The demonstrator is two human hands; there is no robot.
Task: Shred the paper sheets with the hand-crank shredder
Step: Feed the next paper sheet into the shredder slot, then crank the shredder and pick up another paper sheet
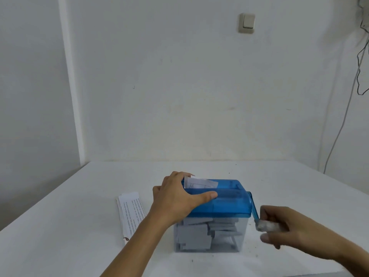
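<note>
A hand-crank shredder point(225, 202) with a blue lid and clear bin stands on the white table. The bin point(209, 234) holds several cut paper strips. A short piece of paper point(199, 183) sticks up from the lid's slot. My left hand point(177, 194) grips the lid's left end, thumb across the top and fingers over the far edge. My right hand point(283, 226) holds the pale knob of the blue crank handle point(254, 210) at the shredder's right side; the crank points down and toward me.
A stack of printed paper strips point(131, 212) lies on the table point(79, 236) left of the shredder. The wall stands behind, with a light switch point(246, 23). Cables point(359, 76) hang at the right.
</note>
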